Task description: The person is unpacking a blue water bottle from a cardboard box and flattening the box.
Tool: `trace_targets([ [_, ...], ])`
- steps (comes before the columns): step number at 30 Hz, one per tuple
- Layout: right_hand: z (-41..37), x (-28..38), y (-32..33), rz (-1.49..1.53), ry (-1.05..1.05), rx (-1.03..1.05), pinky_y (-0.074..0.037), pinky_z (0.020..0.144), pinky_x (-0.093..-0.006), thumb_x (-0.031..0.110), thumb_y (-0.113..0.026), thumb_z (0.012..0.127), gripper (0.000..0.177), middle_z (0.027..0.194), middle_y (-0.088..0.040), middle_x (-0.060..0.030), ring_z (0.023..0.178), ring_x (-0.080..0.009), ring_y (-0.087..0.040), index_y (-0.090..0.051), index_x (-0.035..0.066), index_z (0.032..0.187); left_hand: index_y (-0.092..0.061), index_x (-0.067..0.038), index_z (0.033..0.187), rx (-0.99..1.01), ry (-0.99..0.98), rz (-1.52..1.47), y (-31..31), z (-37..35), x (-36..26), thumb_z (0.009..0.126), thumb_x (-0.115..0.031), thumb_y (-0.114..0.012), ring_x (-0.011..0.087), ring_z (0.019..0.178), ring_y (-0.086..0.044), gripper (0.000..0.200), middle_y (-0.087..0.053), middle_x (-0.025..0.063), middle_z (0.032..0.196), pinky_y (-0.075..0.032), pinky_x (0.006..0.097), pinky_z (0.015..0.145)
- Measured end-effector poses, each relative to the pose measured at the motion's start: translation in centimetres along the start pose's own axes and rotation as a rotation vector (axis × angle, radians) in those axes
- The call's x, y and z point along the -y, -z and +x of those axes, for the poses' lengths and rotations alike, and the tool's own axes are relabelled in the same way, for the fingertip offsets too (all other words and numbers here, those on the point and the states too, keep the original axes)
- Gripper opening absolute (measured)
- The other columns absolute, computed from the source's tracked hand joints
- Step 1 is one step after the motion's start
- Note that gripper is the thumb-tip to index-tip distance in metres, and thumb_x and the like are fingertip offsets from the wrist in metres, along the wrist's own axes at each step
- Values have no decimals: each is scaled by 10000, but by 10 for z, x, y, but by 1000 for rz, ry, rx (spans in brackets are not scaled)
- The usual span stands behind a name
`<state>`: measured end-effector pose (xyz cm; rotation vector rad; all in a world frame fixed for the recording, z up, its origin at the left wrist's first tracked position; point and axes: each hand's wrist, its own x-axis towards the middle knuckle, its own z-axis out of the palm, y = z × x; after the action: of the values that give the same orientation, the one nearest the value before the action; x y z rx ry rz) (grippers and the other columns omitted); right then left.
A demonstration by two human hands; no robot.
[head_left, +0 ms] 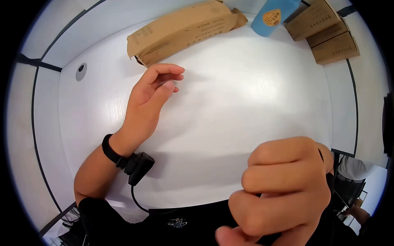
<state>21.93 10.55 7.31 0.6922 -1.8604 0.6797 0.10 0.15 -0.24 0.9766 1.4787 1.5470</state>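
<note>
My left hand [148,90] is held over the white desk, its fingers loosely bent and a gap between thumb and forefinger. Nothing is in it. Just beyond its fingertips lies a long, crumpled brown cardboard box [184,30] with printing on it. A black strap with a small black device [139,167] goes round my left wrist, and a cable runs down from the device. Close to the camera, my right hand [283,186] is curled into a fist with its back and knuckles showing. No object sticks out of it, and the palm is hidden.
At the back right stand a blue bottle [274,18] with an orange label and several small brown boxes [334,48]. A round cable hole [81,72] sits in the desk [230,119] at the left. Low white panels wall the desk in. Another person's arm [358,213] shows at lower right.
</note>
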Motion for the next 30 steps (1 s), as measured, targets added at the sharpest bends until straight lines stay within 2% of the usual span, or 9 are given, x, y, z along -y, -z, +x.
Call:
trace_targets([
  [1,0,5,-2,11,-25,-4,-287,481,-250,86,-780,833,199,792,-573,-28,560,-129,-428,-753,138,1023,-626,-40,1360,2,6,-4,0,0,0,1085,-140,-550,163,1271,-589,302,-648,55,1333,-477,343,1069],
  [10,16,9,11,77,-294,68,-352,525,-261,51,-746,831,175,799,-593,-27,630,-138,-501,-706,100,993,-629,-41,1352,5,-22,28,3,1,4,1093,-159,-551,166,1264,-599,295,-648,48,1341,-483,345,1066],
  [17,43,20,21,199,-739,78,-402,559,-270,23,-720,828,158,804,-608,-26,684,-144,-559,-670,71,970,-620,-43,1353,-26,-11,25,4,2,6,1087,-148,-541,164,1269,-603,296,-643,46,1350,-485,332,1049],
  [21,63,13,26,321,-1142,-10,-430,578,-275,7,-705,827,149,808,-617,-26,716,-148,-592,-649,54,957,-596,-39,1380,-47,-8,10,6,3,11,1086,-132,-518,166,1260,-600,319,-629,52,1348,-482,333,1043],
  [22,60,-2,31,318,-1129,-6,-430,578,-275,7,-705,827,149,808,-617,-26,716,-148,-592,-649,54,957,-589,-36,1387,-43,-44,24,5,6,4,1087,-135,-520,168,1257,-601,323,-626,55,1345,-482,338,1043],
  [24,43,-44,41,291,-817,178,-486,631,-283,-34,-718,849,292,1038,-660,-59,768,-147,-639,-623,11,1121,-578,-24,1389,-90,-70,-91,-6,-3,4,1089,-147,-532,175,1259,-601,328,-619,63,1346,-484,350,1047],
  [25,18,-57,33,333,-757,76,-503,704,-268,-32,-711,891,398,1245,-624,-90,833,-125,-660,-574,7,1263,-574,-29,1391,-57,-44,-34,-1,1,4,1087,-144,-537,182,1263,-602,326,-615,66,1350,-484,356,1049],
  [27,5,-77,41,218,-897,143,-523,777,-279,-42,-676,920,460,1316,-605,-92,964,-135,-671,-540,8,1356,-572,-39,1394,-28,-66,45,1,1,2,1083,-142,-543,185,1258,-603,329,-614,69,1355,-484,360,1047],
  [30,-19,-104,34,313,-1092,-54,-553,832,-315,17,-634,1008,488,1502,-531,-106,1095,-177,-675,-502,13,1478,-570,-46,1386,-16,-49,34,2,1,4,1076,-146,-529,181,1254,-592,328,-608,63,1342,-478,360,1036],
])
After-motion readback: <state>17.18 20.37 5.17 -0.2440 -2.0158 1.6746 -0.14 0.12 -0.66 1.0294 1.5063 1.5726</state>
